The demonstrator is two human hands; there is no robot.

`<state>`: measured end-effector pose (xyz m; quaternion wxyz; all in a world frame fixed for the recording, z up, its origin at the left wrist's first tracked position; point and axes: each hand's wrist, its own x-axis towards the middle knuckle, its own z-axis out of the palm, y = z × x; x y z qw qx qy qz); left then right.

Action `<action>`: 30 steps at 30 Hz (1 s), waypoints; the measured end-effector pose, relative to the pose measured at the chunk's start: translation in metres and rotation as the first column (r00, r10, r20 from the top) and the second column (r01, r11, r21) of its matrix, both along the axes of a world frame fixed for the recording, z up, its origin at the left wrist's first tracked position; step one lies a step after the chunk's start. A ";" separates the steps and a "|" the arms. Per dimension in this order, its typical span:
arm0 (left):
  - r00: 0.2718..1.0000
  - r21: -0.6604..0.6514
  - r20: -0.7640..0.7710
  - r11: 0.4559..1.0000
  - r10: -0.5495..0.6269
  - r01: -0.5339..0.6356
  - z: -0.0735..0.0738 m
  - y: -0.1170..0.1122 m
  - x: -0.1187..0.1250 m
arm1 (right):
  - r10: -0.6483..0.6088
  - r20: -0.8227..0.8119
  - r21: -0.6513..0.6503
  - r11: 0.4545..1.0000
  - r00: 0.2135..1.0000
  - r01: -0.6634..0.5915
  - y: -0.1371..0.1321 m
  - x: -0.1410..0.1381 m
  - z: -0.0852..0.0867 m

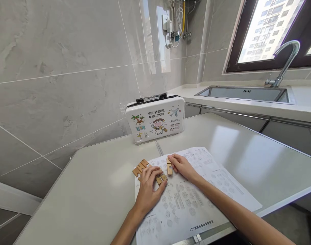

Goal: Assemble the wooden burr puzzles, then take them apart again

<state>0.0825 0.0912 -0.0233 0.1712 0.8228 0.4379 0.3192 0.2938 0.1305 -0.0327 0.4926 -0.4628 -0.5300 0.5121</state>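
Note:
On the left, my left hand [148,192] curls over a group of notched wooden puzzle pieces [140,167], with the thumb and fingers closed around the near end [159,180] of it. One of these pieces carries a number 2. Part of the group is hidden beneath the fingers. My right hand [181,165] pinches a short wooden puzzle piece [170,170] with a slot in its end, slightly apart from the others. Under both hands lies a large printed sheet [201,207] covered with small line drawings.
A white cartoon-printed carrying case [155,119] in clear plastic stands upright behind the sheet, near the wall. The grey-white table [99,190] has a seam across it. To the right are a counter with a sink [247,93] and a tall faucet [285,64] below a window.

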 end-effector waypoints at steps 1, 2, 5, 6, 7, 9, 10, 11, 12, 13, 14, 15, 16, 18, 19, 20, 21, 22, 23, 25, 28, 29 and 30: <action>1.000 0.001 -0.020 1.000 -0.003 0.003 0.000 0.000 0.000 | -0.019 0.061 0.014 1.000 0.998 0.018 0.000 0.000 -0.001; 0.999 0.003 -0.038 1.000 -0.007 0.007 0.000 0.000 0.000 | -0.038 0.123 0.032 0.999 0.992 0.035 0.000 -0.001 -0.003; 0.998 0.015 -0.063 1.000 -0.004 0.005 -0.001 0.000 -0.001 | -0.091 0.274 0.100 0.993 0.958 0.065 0.000 -0.002 -0.008; 0.998 0.018 -0.063 1.000 0.002 -0.001 -0.002 0.000 -0.001 | -0.101 0.309 0.119 0.991 0.946 0.067 0.000 -0.003 -0.009; 0.998 0.021 -0.059 1.000 0.008 -0.007 -0.002 0.000 -0.001 | -0.104 0.338 0.132 0.989 0.935 0.062 -0.001 -0.003 -0.010; 0.999 0.025 -0.048 0.999 0.022 -0.020 -0.002 0.000 0.000 | -0.105 0.379 0.147 0.988 0.919 0.052 -0.001 -0.005 -0.011; 0.999 0.026 -0.042 0.999 0.028 -0.027 -0.002 0.000 0.000 | -0.106 0.394 0.151 0.987 0.913 0.049 -0.002 -0.005 -0.010; 0.999 0.026 -0.038 0.999 0.033 -0.032 -0.002 0.000 0.000 | -0.107 0.405 0.155 0.987 0.908 0.048 -0.003 -0.006 -0.010; 0.999 0.025 -0.035 0.999 0.036 -0.035 -0.002 -0.001 0.000 | -0.109 0.417 0.158 0.986 0.903 0.045 -0.004 -0.006 -0.009; 0.999 0.025 -0.034 0.999 0.038 -0.037 -0.002 -0.001 0.001 | -0.109 0.429 0.164 0.986 0.897 0.041 -0.005 -0.007 -0.008; 0.999 0.024 -0.035 0.999 0.039 -0.038 -0.001 -0.001 0.001 | -0.108 0.444 0.170 0.985 0.889 0.035 -0.005 -0.007 -0.008; 0.999 0.023 -0.035 0.999 0.039 -0.038 -0.001 -0.001 0.001 | -0.108 0.462 0.177 0.984 0.880 0.028 -0.006 -0.008 -0.008; 0.999 0.023 -0.034 0.999 0.040 -0.039 -0.001 -0.002 0.001 | -0.108 0.482 0.184 0.983 0.870 0.020 -0.007 -0.009 -0.008; 0.999 0.023 -0.028 0.999 0.039 -0.039 0.000 -0.002 0.002 | -0.108 0.524 0.194 0.981 0.845 0.005 -0.008 -0.010 -0.008; 0.999 0.022 -0.024 0.999 0.036 -0.035 0.000 -0.003 0.002 | -0.107 0.543 0.196 0.981 0.833 -0.002 -0.009 -0.011 -0.009; 0.999 0.018 -0.022 0.999 0.031 -0.031 0.001 -0.003 0.003 | -0.106 0.557 0.197 0.980 0.823 -0.007 -0.009 -0.012 -0.010; 0.999 0.013 -0.018 0.999 0.029 -0.029 0.001 -0.004 0.003 | -0.106 0.567 0.200 0.980 0.817 -0.012 -0.009 -0.012 -0.010; 0.999 0.007 -0.012 0.999 0.032 -0.032 0.002 -0.004 0.004 | -0.108 0.572 0.204 0.979 0.813 -0.014 -0.009 -0.012 -0.011; 0.999 0.001 -0.001 0.999 0.043 -0.043 0.003 -0.003 0.004 | -0.109 0.570 0.210 0.978 0.815 -0.017 -0.009 -0.012 -0.011; 0.995 -0.009 0.038 0.995 0.095 -0.095 0.006 0.000 0.002 | -0.108 0.549 0.224 0.974 0.829 -0.022 -0.010 -0.012 -0.010; 0.966 -0.012 0.123 0.973 0.229 -0.229 0.010 0.011 -0.008 | -0.094 0.503 0.239 0.970 0.859 -0.034 -0.012 -0.012 -0.006; 0.949 -0.004 0.151 0.960 0.278 -0.281 0.010 0.017 -0.014 | -0.081 0.488 0.240 0.970 0.869 -0.045 -0.014 -0.012 -0.004; 0.927 0.003 0.174 0.941 0.331 -0.337 0.009 0.023 -0.021 | -0.061 0.475 0.240 0.969 0.878 -0.062 -0.015 -0.013 -0.003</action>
